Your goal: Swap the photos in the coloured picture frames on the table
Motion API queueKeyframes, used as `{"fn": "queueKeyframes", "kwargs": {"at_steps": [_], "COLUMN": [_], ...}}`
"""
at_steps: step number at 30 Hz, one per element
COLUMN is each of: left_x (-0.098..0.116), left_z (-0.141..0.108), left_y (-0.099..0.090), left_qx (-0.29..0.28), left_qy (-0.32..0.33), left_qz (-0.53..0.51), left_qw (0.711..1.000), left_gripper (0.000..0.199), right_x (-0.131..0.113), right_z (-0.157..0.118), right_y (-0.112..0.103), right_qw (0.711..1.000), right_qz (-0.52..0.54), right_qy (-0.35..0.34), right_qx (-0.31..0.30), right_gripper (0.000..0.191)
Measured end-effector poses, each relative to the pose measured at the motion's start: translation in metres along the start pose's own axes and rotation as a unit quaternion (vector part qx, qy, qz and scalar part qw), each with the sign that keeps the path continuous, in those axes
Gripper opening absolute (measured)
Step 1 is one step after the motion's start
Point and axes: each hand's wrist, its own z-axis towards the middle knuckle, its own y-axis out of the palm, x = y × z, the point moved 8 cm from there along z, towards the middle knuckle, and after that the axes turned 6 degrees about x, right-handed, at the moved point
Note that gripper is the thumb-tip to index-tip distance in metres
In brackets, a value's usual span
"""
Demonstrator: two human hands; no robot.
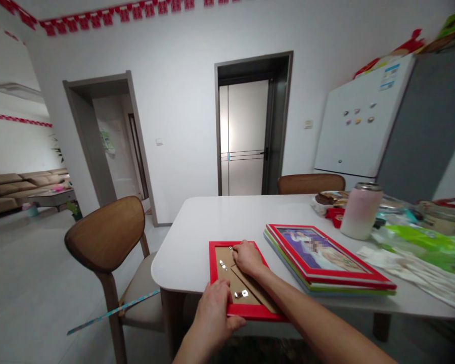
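Note:
A red picture frame [213,262] lies face down at the table's front edge, its brown backing board [224,253] and small metal fittings [244,293] showing. My left hand [217,308] grips the frame's near left corner, thumb below the edge and fingers on top. Near the far side of the backing, my right hand [247,258] has its fingers bent together by a metal fitting; whatever is under the fingertips is hidden. The backing's brown stand flap runs under my right forearm. Right of it lies a stack of frames [379,277], the top one red with a picture.
On the white table [205,217], a pink and white bottle [360,212] stands behind the stack. White gloves [413,273] and green packaging [424,242] lie to the right. A wooden chair [109,232] stands left, another [311,183] behind the table.

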Motion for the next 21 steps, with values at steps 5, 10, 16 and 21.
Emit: {"fn": "queueKeyframes", "kwargs": {"at_steps": [5, 10, 16, 21], "left_x": [0.000, -0.002, -0.006, -0.012], "left_z": [0.000, 0.000, -0.001, -0.001], "left_y": [-0.001, -0.001, 0.002, 0.006], "left_qx": [-0.007, 0.005, 0.018, 0.013], "left_qy": [-0.008, -0.009, -0.016, -0.038], "left_qz": [-0.004, -0.013, -0.040, -0.070], "left_qw": [1.000, 1.000, 0.999, 0.997], "left_gripper": [0.059, 0.046, 0.054, 0.069], "right_x": [-0.001, -0.004, 0.005, 0.004], "right_z": [0.001, -0.015, -0.065, -0.075], "right_y": [0.000, -0.018, -0.039, -0.043], "right_qw": [1.000, 1.000, 0.997, 0.996], "right_qz": [0.001, 0.007, 0.027, 0.047], "right_qy": [0.013, -0.015, -0.077, -0.075], "right_qx": [0.004, 0.016, -0.018, -0.021], "right_gripper": [0.029, 0.031, 0.042, 0.037]}}
